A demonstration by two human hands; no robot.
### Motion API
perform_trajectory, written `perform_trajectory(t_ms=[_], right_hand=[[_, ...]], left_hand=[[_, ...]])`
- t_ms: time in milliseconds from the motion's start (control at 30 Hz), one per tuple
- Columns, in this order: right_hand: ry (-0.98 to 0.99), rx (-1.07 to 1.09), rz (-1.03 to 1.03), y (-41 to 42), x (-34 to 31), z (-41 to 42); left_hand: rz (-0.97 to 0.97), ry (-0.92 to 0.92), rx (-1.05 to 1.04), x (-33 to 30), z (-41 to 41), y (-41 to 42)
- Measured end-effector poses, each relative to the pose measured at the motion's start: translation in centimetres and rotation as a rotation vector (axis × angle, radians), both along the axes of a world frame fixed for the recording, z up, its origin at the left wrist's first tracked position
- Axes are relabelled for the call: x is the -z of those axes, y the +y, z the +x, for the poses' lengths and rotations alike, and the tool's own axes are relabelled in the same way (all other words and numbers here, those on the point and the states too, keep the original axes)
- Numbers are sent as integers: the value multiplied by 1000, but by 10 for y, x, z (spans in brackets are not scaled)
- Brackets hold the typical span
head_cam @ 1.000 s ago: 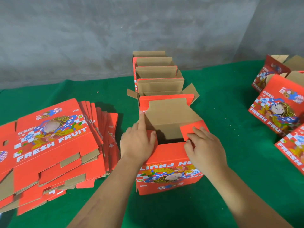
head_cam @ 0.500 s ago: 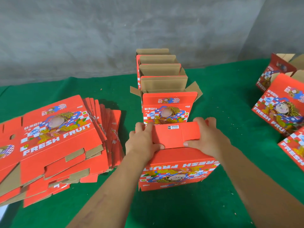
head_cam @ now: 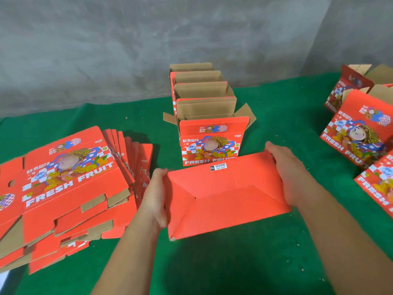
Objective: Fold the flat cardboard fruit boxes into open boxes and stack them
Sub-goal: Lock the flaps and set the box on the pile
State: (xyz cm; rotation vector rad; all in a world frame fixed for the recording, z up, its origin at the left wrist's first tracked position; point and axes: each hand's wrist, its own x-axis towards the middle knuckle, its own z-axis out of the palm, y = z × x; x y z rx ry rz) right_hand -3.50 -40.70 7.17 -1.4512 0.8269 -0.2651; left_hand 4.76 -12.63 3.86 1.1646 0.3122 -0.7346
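Flat box pile (head_cam: 63, 188) cut off at left edge. Folded boxes (head_cam: 361, 133) cut off at right. Barcode label (head_cam: 218, 167) too small to read.

Ahead of you a box row (head_cam: 209, 124) blocks the way; flat stack (head_cam: 68, 188) left, boxes (head_cam: 359, 137) right; green table (head_cam: 287, 128) open between them.

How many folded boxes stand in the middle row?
5 show: the front one with its printed face, and four nested behind it. More may be hidden.
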Motion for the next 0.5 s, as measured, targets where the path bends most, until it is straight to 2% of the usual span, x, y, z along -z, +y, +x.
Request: perform_trajectory(t_ms=[67,133,233,367,433,500], right_hand=[[-133,56,193,-5,1,-6],[-173,-18,347,-9,4,-14],[-100,-283,424,-5,19,-22],[-125,-513,272,-8,41,-34],[-143,-584,171,-10,48,-41],[-141,-546,74,-8,53,-44]], left_hand=[[-140,-160,-122,1,-2,5],[-253,-319,-226,4,-4,6],[-122,-398,-249,13,-5,11],[-13,-375,-17,23,-5,16],[7,-418,-88,29,-5,17],[38,-470,-93,29,-3,16]])
